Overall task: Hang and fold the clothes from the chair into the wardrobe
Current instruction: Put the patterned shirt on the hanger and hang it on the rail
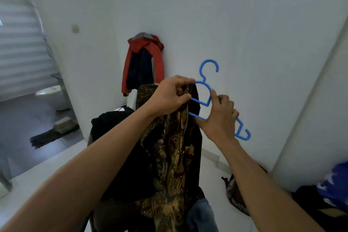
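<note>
Shirt (175,156) in left hand (169,96), hanger (209,60) in right hand (218,118)

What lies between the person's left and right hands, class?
In the head view, a stretch of the blue hanger bridges the gap from the left hand to the right hand, beside the brown patterned garment's edge.

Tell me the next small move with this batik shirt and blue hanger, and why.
Probably pull the collar across and work the bare arm of the blue hanger into the other shoulder. The left hand pinches the batik shirt over one end of the hanger, while the right hand holds the uncovered side, so only one shoulder looks seated.
</note>
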